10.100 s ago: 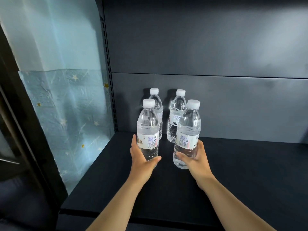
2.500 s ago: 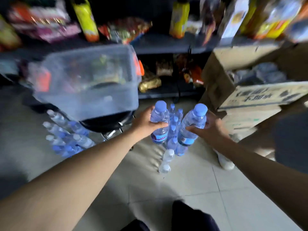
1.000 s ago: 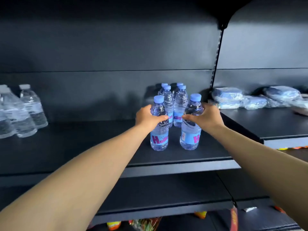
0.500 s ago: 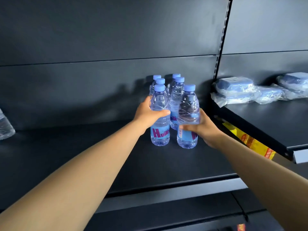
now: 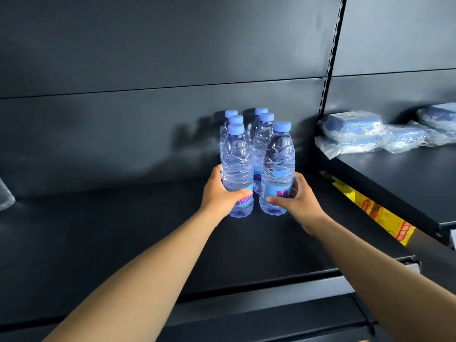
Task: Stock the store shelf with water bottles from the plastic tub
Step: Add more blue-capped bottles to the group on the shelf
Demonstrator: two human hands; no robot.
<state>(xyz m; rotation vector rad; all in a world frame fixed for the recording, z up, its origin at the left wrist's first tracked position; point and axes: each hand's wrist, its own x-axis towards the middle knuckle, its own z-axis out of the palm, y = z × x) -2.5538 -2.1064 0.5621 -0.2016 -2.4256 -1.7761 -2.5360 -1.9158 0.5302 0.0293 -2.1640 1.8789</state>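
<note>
Several clear water bottles with blue caps and blue labels stand in two rows on the dark shelf (image 5: 123, 233). My left hand (image 5: 219, 193) grips the front left bottle (image 5: 237, 166) low on its body, around the label. My right hand (image 5: 299, 198) grips the front right bottle (image 5: 280, 159) the same way. Both front bottles stand upright on the shelf, just ahead of the rear bottles (image 5: 262, 134). The plastic tub is out of view.
The shelf's back panel rises behind the bottles. A slotted upright (image 5: 329, 62) divides this bay from a higher shelf on the right holding plastic-wrapped blue packs (image 5: 355, 132). A yellow package (image 5: 370, 208) lies below that shelf. Another clear bottle's edge (image 5: 5, 196) shows at far left.
Both hands have slid down from the bottles' upper bodies to the labels, and the two front bottles now sit close against the rows behind. The view has moved nearer.
</note>
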